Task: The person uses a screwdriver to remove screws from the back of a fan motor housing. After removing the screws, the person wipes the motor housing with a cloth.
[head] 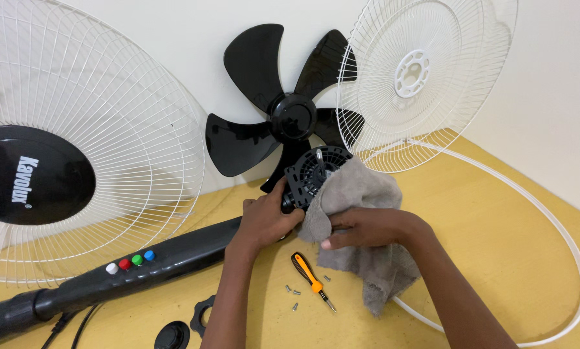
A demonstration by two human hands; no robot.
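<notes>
From the head camera I see my left hand (267,220) wrapped around the black fan motor housing (312,176), fingers curled shut against its left side where it joins the black fan column (141,265) lying across the yellow table (496,213). My right hand (367,227) has its fingers closed on a grey cloth (367,213), pinching a fold of it with the thumb underneath; the cloth drapes over the right side of the motor housing and hangs down onto the table below my wrist. The housing sits near the middle of the view, its vented face tilted up toward me with the shaft showing. Just below my hands lies an orange-and-black screwdriver (312,280) with a few small screws (293,294) scattered beside it. On the column are four coloured push buttons (130,261), white, red, green and blue. Behind the housing a black fan blade (283,110) leans on the wall, between a white front grille (76,142) with a black centre cap on the left and a white rear grille (419,77) on the right. A white grille ring (561,239) lies on the table at right, and a black nut (202,315) and round black cap (171,336) rest near the bottom edge.
</notes>
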